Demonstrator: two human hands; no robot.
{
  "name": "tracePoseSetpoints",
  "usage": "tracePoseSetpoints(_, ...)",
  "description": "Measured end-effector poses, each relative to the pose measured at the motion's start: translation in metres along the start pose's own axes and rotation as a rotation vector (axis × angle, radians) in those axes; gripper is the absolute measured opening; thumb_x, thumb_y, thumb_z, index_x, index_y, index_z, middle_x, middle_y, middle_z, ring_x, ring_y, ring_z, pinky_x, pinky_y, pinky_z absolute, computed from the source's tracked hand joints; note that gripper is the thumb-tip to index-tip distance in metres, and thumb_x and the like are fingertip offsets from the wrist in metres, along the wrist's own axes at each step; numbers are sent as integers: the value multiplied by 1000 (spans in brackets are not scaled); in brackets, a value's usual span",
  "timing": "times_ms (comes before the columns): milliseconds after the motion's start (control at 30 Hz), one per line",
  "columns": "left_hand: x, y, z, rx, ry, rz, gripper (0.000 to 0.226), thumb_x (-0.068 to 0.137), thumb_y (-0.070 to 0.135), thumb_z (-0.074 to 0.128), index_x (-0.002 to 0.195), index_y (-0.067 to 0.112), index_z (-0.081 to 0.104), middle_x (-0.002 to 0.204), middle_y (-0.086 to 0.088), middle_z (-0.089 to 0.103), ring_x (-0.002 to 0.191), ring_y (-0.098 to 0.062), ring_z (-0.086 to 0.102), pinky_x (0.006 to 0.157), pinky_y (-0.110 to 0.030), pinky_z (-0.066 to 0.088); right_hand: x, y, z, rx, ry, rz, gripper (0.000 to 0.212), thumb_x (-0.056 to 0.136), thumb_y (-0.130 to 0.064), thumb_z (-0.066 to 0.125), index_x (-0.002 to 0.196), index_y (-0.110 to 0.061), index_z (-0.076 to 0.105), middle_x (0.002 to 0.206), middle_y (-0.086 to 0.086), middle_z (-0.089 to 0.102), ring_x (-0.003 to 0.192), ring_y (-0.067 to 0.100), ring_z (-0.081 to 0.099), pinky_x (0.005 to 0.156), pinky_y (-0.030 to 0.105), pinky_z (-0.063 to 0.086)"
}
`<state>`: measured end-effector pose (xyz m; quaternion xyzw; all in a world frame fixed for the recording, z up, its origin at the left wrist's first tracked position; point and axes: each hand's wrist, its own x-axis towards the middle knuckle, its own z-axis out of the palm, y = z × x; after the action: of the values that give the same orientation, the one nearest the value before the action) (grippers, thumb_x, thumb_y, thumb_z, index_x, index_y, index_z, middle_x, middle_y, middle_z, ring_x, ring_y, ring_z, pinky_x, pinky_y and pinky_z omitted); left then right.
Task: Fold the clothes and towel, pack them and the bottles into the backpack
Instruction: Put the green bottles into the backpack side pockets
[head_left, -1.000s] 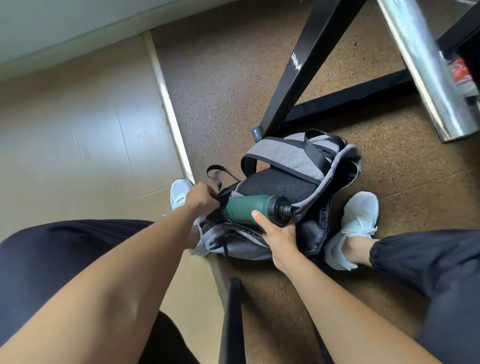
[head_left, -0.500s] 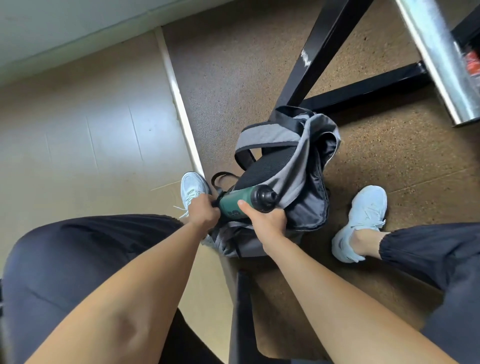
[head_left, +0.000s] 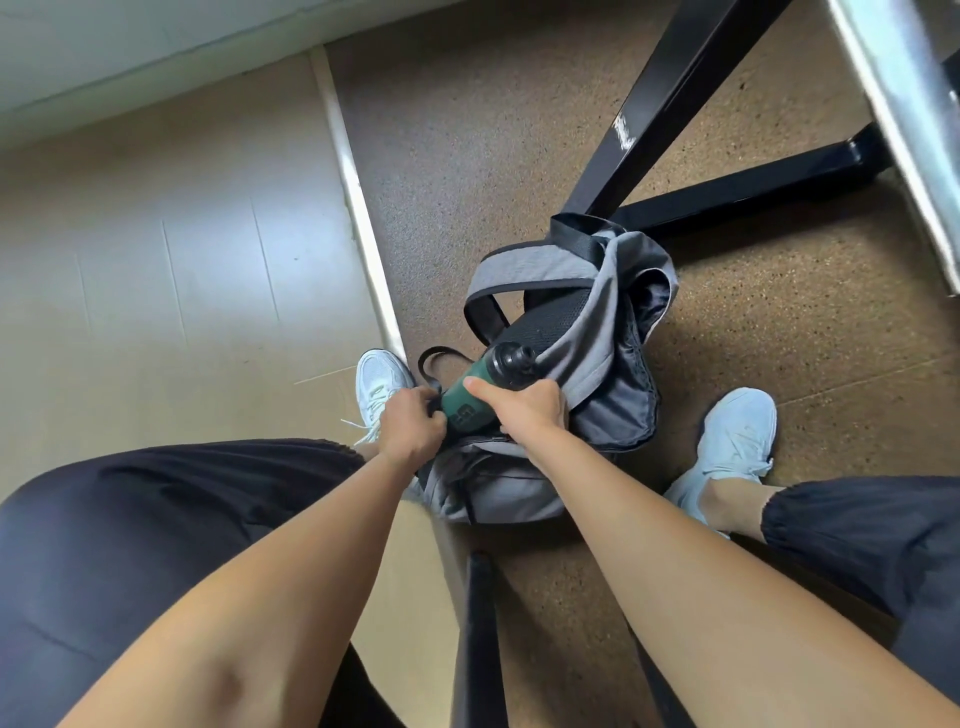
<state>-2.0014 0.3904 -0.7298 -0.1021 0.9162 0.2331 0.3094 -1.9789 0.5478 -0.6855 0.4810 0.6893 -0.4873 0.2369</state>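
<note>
Currently: green bottle, tilted at the side of the grey backpack on the floor, your right hand wrapped round its body; your left hand curled on the bag's fabric beside its base. Risk: if that fabric slackens, the base may snag and slip out.

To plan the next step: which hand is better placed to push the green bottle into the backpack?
Right. The right hand grips the green bottle near its cap; the left hand holds the grey backpack beside it.
</note>
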Motion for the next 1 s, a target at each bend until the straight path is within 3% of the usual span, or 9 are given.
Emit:
tracePoseSetpoints(133, 4, 11, -2, 74, -230, 113, 92, 59, 56, 74, 144, 34, 48, 123, -8, 36, 109, -32, 54, 101, -38, 47, 3, 7, -1, -10, -13, -15, 110, 50, -69, 86, 134, -5, 55, 132, 13, 62, 117, 30, 63, 94, 36, 55)
tracePoseSetpoints(233, 12, 15, 2, 188, -250, 197, 111, 40, 82, 63, 139, 36, 42, 123, -4, 43, 113, -31, 52, 104, -45, 44, 2, 12, -3, -16, -43, -36, 100, 46, -69, 86, 123, -8, 65, 116, 6, 70, 105, 25, 68, 90, 36, 57)
tracePoseSetpoints(367, 15, 14, 2, 99, -182, 221, 97, 43, 78, 67, 129, 34, 52, 108, -1, 57, 99, -28, 61, 89, -40, 52, 3, 37, -24, 5, -172, -255, 46, 68, -40, 88, 107, -18, 75, 99, -2, 74, 94, 12, 69, 87, 29, 56)
tracePoseSetpoints(433, 15, 10, 3, -44, -161, 172, 82, 45, 68, 75, 120, 40, 56, 107, 1, 64, 97, -24, 65, 88, -40, 55, 6, 53, -36, 114, 16, -242, 29, 72, -25, 82, 99, -24, 70, 99, 0, 68, 91, 16, 67, 80, 29, 53)
tracePoseSetpoints(533, 14, 4, 5, -266, -179, 68, 63, 50, 51, 86, 107, 44, 61, 101, 4, 73, 96, -22, 69, 89, -45, 58, 20, 57, -49, 387, 192, -4, 40, 71, -33, 85, 103, -23, 62, 106, -1, 64, 91, 20, 67, 82, 37, 58)
tracePoseSetpoints(667, 15, -3, 5, -493, -250, -66, 51, 53, 38, 93, 98, 39, 70, 97, 2, 78, 100, -26, 72, 94, -53, 57, 42, 29, -53, 554, -187, 104, 41, 86, -37, 78, 116, -11, 66, 118, 8, 71, 105, 27, 69, 81, 39, 59)
tracePoseSetpoints(767, 22, -5, 2, -502, -250, -29, 53, 55, 38, 93, 103, 32, 72, 100, -2, 78, 101, -28, 73, 94, -55, 57, 39, 0, -45, 453, -197, -52, 41, 87, -33, 77, 105, 2, 68, 106, 17, 75, 104, 36, 71, 84, 49, 59)
tracePoseSetpoints(900, 18, 20, -17, -440, -200, 100, 51, 58, 46, 86, 104, 30, 71, 99, 4, 77, 98, -19, 72, 92, -45, 58, 14, -16, -58, 387, -42, -291, 47, 90, -28, 74, 94, 17, 63, 85, 12, 69, 80, 22, 68, 71, 43, 60)
tracePoseSetpoints(1000, 20, 43, -24, -407, -218, 230, 55, 57, 45, 89, 106, 28, 72, 102, 5, 77, 101, -17, 72, 94, -46, 57, -8, -24, -85, 423, 127, -422, 46, 92, -31, 71, 70, 6, 57, 68, 8, 59, 64, 18, 59, 63, 43, 58)
